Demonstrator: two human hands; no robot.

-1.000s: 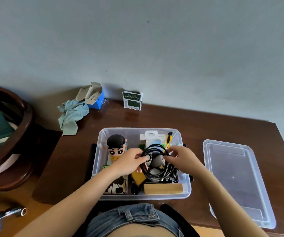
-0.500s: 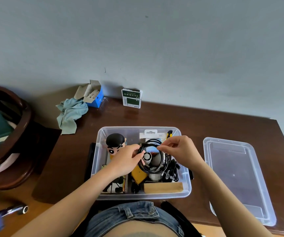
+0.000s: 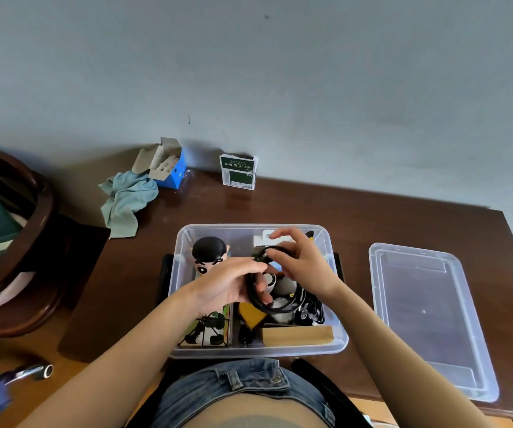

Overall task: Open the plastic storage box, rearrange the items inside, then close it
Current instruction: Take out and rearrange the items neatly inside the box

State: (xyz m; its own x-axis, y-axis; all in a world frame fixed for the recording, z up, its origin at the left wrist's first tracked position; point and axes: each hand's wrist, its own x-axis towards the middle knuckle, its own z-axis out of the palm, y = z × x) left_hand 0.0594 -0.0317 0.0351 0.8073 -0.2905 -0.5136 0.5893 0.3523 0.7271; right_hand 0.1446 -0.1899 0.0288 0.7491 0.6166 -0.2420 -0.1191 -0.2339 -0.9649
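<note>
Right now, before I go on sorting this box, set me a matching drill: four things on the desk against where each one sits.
Things:
1. clear lid
2. black cable coil
3. blue-green cloth
4. wooden block

Places:
A. hanging over the desk's far left edge
B. inside the storage box, against its near wall
C. held by both hands over the box
D. flat on the desk, right of the box

Pairs: 1-D, 2-C, 3-A, 4-B
</note>
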